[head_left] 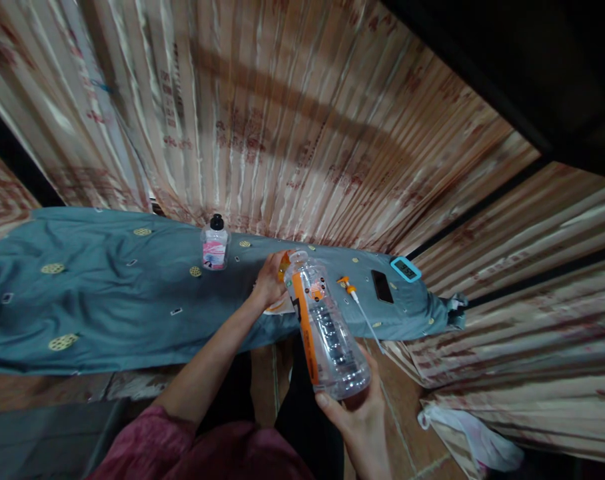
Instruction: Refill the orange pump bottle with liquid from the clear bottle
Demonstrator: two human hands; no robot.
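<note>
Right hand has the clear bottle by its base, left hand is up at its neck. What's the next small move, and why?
Probably set the orange piece down on the blue cloth. The clear bottle is tilted, its mouth looks uncapped, the right hand cups its base, and the left hand at the neck seems to hold something orange. That would free a hand for the orange pump lying beside it.

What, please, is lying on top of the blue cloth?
On the blue cloth stand a small black-capped bottle, a dark phone, a blue timer and an orange-tipped sprayer tube. What the cloth covers cannot be seen.
</note>
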